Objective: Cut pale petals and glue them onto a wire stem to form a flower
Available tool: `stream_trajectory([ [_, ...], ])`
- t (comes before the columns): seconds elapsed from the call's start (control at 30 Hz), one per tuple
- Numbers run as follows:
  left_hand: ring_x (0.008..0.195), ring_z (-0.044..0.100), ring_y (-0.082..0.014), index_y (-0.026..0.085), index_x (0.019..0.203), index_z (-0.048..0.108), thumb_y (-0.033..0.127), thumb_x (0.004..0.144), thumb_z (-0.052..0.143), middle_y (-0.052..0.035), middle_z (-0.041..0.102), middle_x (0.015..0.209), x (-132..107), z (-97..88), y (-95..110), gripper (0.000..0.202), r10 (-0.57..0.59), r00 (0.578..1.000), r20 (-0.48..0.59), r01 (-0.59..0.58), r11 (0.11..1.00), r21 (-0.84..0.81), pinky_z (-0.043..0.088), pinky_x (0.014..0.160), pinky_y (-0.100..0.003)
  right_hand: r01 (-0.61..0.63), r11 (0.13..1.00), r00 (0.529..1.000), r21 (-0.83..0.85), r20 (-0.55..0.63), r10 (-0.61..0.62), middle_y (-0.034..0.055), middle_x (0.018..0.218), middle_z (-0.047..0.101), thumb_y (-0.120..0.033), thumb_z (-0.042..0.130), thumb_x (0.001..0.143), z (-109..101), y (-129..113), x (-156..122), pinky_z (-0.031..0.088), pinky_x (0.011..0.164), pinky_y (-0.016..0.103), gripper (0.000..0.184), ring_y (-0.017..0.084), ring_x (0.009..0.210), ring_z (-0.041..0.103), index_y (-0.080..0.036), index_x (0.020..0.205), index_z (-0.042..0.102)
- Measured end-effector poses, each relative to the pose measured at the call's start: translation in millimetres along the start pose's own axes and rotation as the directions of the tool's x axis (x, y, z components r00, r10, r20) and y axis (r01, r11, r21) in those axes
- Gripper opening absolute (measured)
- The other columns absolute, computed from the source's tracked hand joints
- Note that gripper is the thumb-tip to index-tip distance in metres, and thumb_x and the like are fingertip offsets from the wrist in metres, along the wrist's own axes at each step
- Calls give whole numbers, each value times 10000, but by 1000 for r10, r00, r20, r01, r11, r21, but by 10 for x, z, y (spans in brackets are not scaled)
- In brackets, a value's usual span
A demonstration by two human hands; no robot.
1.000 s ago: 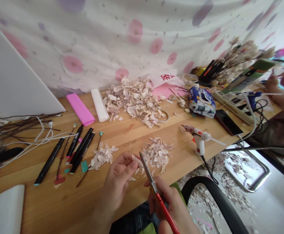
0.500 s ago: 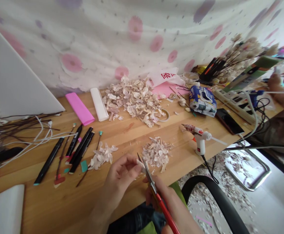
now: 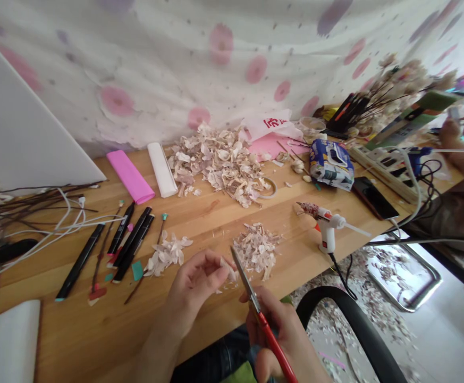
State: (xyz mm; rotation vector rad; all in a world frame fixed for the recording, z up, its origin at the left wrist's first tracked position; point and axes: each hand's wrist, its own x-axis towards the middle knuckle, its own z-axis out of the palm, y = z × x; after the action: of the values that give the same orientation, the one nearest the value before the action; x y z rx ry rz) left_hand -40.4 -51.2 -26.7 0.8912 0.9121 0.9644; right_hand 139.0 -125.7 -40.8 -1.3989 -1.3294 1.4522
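Between the thumb and fingers of my left hand (image 3: 197, 284) is a small pale petal (image 3: 228, 268), pinched near the table's front edge. My right hand (image 3: 281, 324) grips red-handled scissors (image 3: 250, 290), whose blades point up and away, just right of the petal and apart from it. Past the blade tips lies a small heap of cut petals (image 3: 258, 249). To the left of my left hand is a smaller cluster of white petals (image 3: 169, 254). A large pile of dried petals (image 3: 219, 162) sits farther back, beside a roll of tape (image 3: 269, 188).
A glue gun (image 3: 325, 226) stands at the right with its cord hanging off the edge. Black markers (image 3: 134, 242) and a pink paper pack (image 3: 131, 176) lie left. Behind are a wipes pack (image 3: 331, 163) and phone (image 3: 375, 198). Another person's hands (image 3: 461, 130) show far right.
The scissors have drawn back from the petal, down and right, with my right hand's grip opening. My left hand stays nearly in place, still pinching the petal.
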Motion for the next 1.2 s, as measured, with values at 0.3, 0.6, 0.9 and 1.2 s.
stream_trajectory([
  [0.3, 865, 633, -190, 203, 782, 704, 401, 874, 712, -23, 692, 848, -63, 95, -71, 219, -45, 997, 67, 37, 993, 114, 472, 817, -271, 228, 964, 888, 139, -436, -147, -4, 835, 712, -410, 792, 833, 139, -48, 185, 550, 667, 259, 410, 182, 722, 672, -268, 1152, 576],
  [0.6, 782, 593, -182, 201, 734, 655, 346, 895, 665, -14, 615, 771, -107, 158, -87, 218, 41, 995, 88, -61, 971, 233, 458, 767, -273, 218, 958, 892, 185, -436, -119, -17, 727, 644, -440, 792, 830, 146, -92, 212, 495, 598, 261, 381, 171, 647, 612, -237, 1072, 578],
  [0.9, 847, 641, -179, 241, 890, 751, 413, 906, 682, -17, 702, 879, -132, 100, -111, 187, -1, 993, 121, -15, 991, 135, 490, 801, -255, 167, 912, 969, 374, -232, -82, -2, 780, 606, -472, 751, 848, 105, -101, 254, 512, 666, 329, 298, 199, 681, 577, -268, 1027, 629],
  [1.2, 791, 635, -181, 256, 856, 817, 382, 831, 777, -27, 634, 830, -78, 124, -117, 135, 52, 989, 140, -64, 995, 82, 523, 749, -290, -30, 775, 993, 631, -72, 97, -9, 694, 586, -524, 831, 681, 102, -188, 305, 412, 450, 253, 434, 143, 513, 481, -252, 980, 670],
])
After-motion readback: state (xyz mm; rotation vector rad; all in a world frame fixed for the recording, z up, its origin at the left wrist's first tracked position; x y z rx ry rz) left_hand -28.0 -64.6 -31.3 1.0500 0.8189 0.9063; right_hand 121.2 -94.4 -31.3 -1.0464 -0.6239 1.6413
